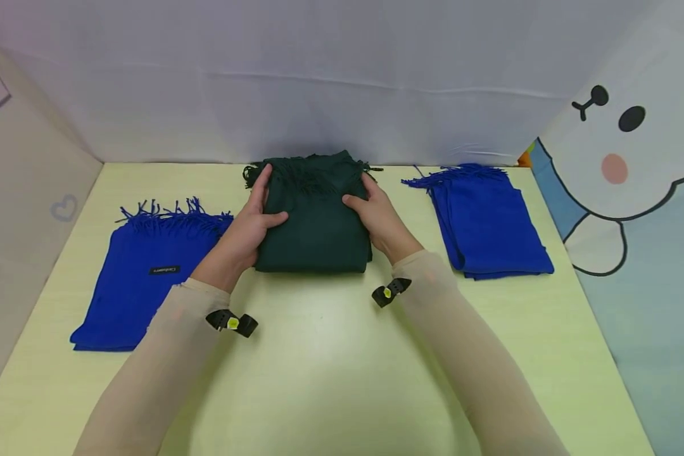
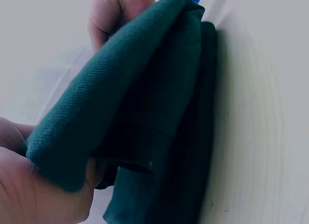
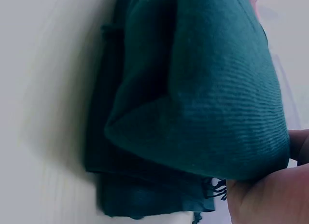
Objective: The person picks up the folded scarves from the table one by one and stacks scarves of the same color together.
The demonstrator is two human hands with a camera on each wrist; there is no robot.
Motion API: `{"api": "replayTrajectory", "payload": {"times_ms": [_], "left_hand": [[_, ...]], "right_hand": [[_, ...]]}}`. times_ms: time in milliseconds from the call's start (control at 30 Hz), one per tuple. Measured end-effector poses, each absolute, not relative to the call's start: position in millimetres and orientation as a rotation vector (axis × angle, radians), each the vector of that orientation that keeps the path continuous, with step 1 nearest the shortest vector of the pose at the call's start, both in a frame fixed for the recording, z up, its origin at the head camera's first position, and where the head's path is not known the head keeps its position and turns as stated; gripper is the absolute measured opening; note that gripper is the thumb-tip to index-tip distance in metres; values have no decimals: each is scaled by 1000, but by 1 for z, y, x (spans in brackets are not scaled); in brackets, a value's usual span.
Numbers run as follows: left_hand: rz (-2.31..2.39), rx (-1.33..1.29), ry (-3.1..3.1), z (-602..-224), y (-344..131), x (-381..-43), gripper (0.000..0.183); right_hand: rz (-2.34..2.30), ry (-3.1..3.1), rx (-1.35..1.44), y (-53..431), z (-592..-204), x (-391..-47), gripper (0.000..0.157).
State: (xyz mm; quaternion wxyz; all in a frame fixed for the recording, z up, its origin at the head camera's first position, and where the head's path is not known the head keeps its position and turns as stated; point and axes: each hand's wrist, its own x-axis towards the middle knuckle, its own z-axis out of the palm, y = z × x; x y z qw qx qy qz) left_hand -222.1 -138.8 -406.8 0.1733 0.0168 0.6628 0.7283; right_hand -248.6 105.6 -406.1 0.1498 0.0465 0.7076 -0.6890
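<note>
A folded dark green scarf lies at the back middle of the table, its fringe at the far end. My left hand grips its left side, thumb on top and fingers along the edge. On the right side my right hand holds it the same way, thumb over the upper face. In the left wrist view, the upper fold of the scarf is raised, with a gap above the green layers below. The right wrist view has the bulging upper fold over flatter green fabric on the table.
A folded blue scarf with a black label lies at left, partly under my left forearm in view. Another folded blue scarf lies at right. A white cloth hangs behind the pale table; a cartoon-printed panel borders the right.
</note>
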Motion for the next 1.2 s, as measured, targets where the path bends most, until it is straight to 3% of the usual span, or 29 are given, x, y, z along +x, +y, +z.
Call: {"api": "replayTrajectory", "payload": {"times_ms": [267, 933, 1200], "left_hand": [[2017, 0, 1972, -415, -137, -239, 87], [1840, -154, 2063, -419, -136, -244, 89], [1768, -153, 2163, -444, -135, -252, 93]], "right_hand": [[-1887, 2117, 225, 101, -418, -269, 74], [-1726, 2225, 266, 90, -436, -277, 72], [-1643, 2250, 231, 90, -442, -277, 70]]}}
